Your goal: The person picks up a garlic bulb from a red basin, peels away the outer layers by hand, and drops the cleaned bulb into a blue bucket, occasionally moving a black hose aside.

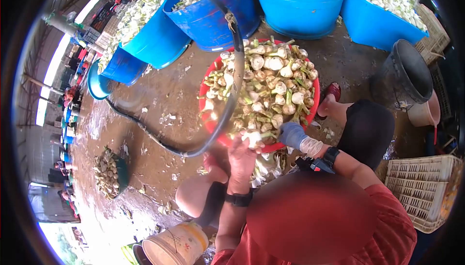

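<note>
A dark hose (237, 73) arches across the left part of a red basin (317, 94), covering some of the heaped garlic (271, 78) inside, then bends back over the wet, littered floor (160, 90). Beyond stand at least five blue tubs (300, 9), piled with pale garlic, and one teal tub (99, 83) sits beside the far-left one. On the right are one dark bucket (387, 78), one pink bucket (421, 115) partly behind it, and a cream crate (416, 187) near the right arm; lower left lies one printed bucket (177, 243), with one green container (122, 173) of garlic farther off. The basin's bulbs overlap too much to count. One garlic bulb (252, 139) is in the bare left hand (242, 157), at the basin's near rim, its fingers clamped around it; that forearm reaches nearly straight forward. The right hand (296, 137), in a blue glove, is at the near-right rim, elbow out to the side, fingers curled; whether they close on anything, I cannot tell.
</note>
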Available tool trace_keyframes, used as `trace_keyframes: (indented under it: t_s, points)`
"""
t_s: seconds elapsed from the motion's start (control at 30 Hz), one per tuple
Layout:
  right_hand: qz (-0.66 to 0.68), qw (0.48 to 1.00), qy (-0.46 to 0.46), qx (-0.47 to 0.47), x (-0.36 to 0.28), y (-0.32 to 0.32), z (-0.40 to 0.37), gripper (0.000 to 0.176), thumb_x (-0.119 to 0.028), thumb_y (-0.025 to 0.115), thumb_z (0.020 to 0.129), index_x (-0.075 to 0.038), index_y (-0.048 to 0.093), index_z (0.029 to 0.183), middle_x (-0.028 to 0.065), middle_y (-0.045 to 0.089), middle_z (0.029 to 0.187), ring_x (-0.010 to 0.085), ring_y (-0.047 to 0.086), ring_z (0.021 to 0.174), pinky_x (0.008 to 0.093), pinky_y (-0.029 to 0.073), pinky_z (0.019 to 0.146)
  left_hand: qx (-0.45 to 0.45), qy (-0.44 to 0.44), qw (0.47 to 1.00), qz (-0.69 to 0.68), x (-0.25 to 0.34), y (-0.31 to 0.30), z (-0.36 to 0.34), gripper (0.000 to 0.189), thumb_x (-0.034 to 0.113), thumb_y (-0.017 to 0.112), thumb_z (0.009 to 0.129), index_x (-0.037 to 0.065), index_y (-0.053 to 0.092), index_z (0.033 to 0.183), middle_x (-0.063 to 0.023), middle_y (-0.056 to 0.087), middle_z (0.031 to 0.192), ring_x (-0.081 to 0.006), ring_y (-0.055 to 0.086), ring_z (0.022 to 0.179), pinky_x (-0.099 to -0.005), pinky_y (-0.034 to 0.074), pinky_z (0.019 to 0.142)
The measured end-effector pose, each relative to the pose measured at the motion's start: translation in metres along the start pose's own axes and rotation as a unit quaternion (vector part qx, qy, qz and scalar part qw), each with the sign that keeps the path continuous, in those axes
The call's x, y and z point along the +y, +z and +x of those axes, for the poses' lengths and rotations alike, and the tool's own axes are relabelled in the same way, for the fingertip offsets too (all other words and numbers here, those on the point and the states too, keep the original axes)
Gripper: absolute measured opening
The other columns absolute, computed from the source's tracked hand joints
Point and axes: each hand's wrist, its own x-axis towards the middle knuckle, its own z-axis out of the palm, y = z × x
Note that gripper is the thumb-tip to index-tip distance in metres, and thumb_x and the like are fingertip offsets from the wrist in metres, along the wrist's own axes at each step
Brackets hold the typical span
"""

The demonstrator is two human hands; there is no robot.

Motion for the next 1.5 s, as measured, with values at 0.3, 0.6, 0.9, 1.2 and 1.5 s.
trace_keyframes:
  t_s: [0.3, 0.6, 0.9, 1.2, 1.5]
  points:
    - [0.439, 0.871, -0.220, 0.016, -0.024, -0.005, -0.007, 0.029, -0.017, 0.070, 0.078, 0.000, 0.061, 0.100, 0.0162, 0.064, 0.088, 0.0235, 0.063, 0.076, 0.0334, 0.050, 0.066, 0.016, 0.008, 0.997, -0.076, 0.019, -0.032, -0.006, 0.031, 0.021, 0.052, 0.091, 0.003, 0.053, 0.116, -0.0094, 0.063, 0.099, -0.0200, 0.059, 0.081, -0.0301, 0.046, 0.061]
    - [0.153, 0.935, -0.316, 0.045, -0.050, 0.006, -0.013, 0.021, -0.025, 0.067, 0.074, -0.004, 0.063, 0.076, 0.0159, 0.061, 0.069, 0.0355, 0.059, 0.066, 0.0432, 0.047, 0.061, 0.107, -0.046, 0.977, 0.178, 0.001, -0.023, -0.009, 0.041, 0.022, 0.056, 0.091, -0.001, 0.049, 0.124, -0.0058, 0.061, 0.089, -0.0140, 0.057, 0.062, -0.0232, 0.041, 0.050]
    - [0.237, 0.938, -0.222, 0.119, -0.040, 0.044, -0.004, 0.011, -0.013, 0.060, 0.074, -0.002, 0.058, 0.072, 0.0203, 0.056, 0.064, 0.0377, 0.057, 0.061, 0.0433, 0.046, 0.057, 0.083, 0.059, 0.909, 0.403, -0.007, -0.023, -0.007, 0.042, 0.021, 0.072, 0.074, -0.004, 0.061, 0.106, -0.0027, 0.061, 0.083, -0.0068, 0.054, 0.070, -0.0237, 0.046, 0.063]
    - [0.523, 0.829, -0.046, -0.194, -0.029, 0.014, -0.007, 0.027, -0.030, 0.062, 0.081, -0.003, 0.062, 0.084, 0.0099, 0.062, 0.073, 0.0094, 0.053, 0.064, 0.0284, 0.044, 0.056, 0.031, -0.004, 0.985, 0.168, 0.000, -0.033, -0.006, 0.046, 0.009, 0.055, 0.072, -0.007, 0.056, 0.115, -0.0036, 0.059, 0.084, -0.0090, 0.048, 0.063, -0.0212, 0.037, 0.056]
    - [0.339, 0.902, -0.253, -0.085, -0.041, 0.016, -0.014, 0.015, -0.011, 0.064, 0.080, 0.000, 0.064, 0.090, 0.0099, 0.065, 0.076, 0.0101, 0.056, 0.070, 0.0295, 0.047, 0.065, 0.037, 0.038, 0.925, 0.376, -0.011, -0.029, -0.001, 0.039, 0.025, 0.074, 0.077, 0.000, 0.063, 0.104, -0.0003, 0.061, 0.081, -0.0057, 0.051, 0.063, -0.0185, 0.039, 0.052]
